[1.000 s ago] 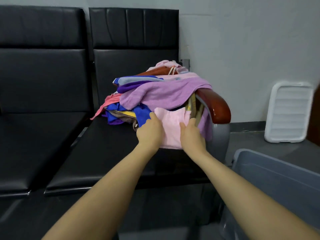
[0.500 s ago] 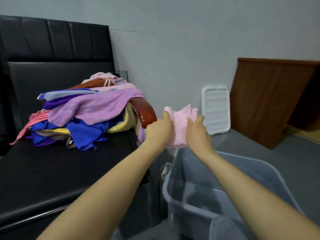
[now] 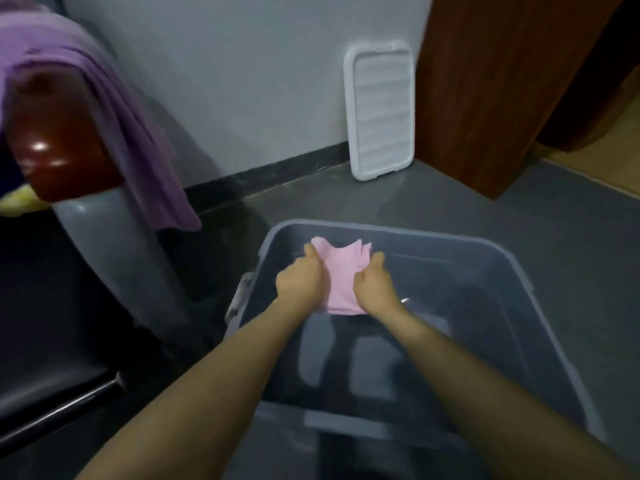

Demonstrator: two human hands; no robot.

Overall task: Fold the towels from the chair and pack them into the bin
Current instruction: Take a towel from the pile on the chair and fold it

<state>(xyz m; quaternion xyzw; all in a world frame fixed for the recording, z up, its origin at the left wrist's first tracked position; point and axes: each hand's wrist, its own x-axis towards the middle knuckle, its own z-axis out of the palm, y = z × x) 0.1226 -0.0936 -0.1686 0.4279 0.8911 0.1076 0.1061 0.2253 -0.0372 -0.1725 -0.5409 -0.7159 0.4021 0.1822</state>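
A folded pink towel [image 3: 342, 276] is held between both hands inside the upper left part of the grey plastic bin [image 3: 485, 244]. My left hand [image 3: 300, 278] grips its left edge and my right hand [image 3: 374, 282] grips its right edge. The bin's floor shows nothing else in it. At the top left a purple towel [image 3: 114, 109] hangs over the chair's red-brown armrest [image 3: 59, 150]; a bit of yellow cloth [image 3: 19, 202] peeks out below it. The remaining towels on the seat are out of view.
The black chair seat [image 3: 52, 306] fills the left side, with its grey side support [image 3: 114, 258] close to the bin. A white bin lid [image 3: 380, 110] leans on the wall behind. A brown wooden panel [image 3: 502, 91] stands at the right on the grey floor.
Both hands carried the pink towel from the pile on the chair, rightward past the armrest, and down into the bin. The view has swung right and down.
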